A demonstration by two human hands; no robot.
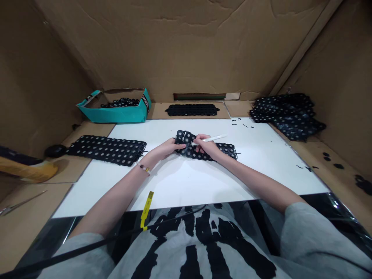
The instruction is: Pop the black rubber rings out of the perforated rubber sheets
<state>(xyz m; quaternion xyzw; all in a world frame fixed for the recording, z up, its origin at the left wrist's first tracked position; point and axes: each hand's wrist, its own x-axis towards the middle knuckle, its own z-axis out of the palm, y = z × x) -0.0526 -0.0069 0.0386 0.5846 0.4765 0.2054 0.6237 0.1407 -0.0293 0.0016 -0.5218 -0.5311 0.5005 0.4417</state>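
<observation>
Black mesh lies at mid-frame, long axis running left to right, dipping slightly rightward. The right hand has its fingers clamped on a pen, tip pointing left at the mesh. The left hand touches the left end, thumb on top; I cannot tell whether its fingers pinch. Below both hands, 1 bare stretch of white board reaches the near edge.

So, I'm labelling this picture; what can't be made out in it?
All in the head view:
Held strip: partly covered by the right hand.
Box: front wall hides its lower contents.
Metal tool: cut off by the left edge.
Yellow tag: print too small.
</observation>
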